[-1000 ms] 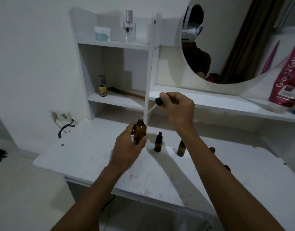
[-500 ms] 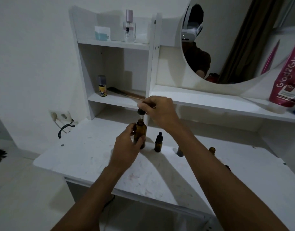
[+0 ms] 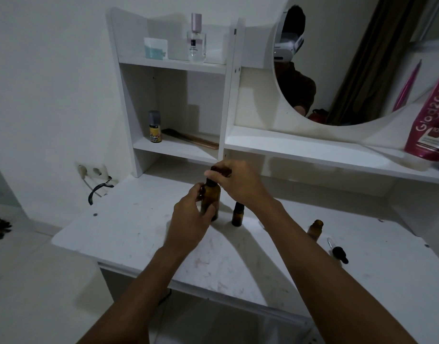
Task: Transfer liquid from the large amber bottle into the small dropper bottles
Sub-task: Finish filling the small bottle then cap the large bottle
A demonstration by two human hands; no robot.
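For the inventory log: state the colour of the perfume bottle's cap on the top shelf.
The cap is pale pink; head view, the only one.

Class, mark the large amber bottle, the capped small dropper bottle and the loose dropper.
large amber bottle (image 3: pixel 211 196), head view, on its glass body.
capped small dropper bottle (image 3: pixel 237 218), head view, on its amber body.
loose dropper (image 3: pixel 339 254), head view, on its black bulb.

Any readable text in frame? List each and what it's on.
"Glad2Glo", cut off at the frame edge: on the pink pouch at right.
Label on the perfume bottle: too small to read.
Label on the yellow spray can: blurred, unreadable.
On the large amber bottle: no label visible.
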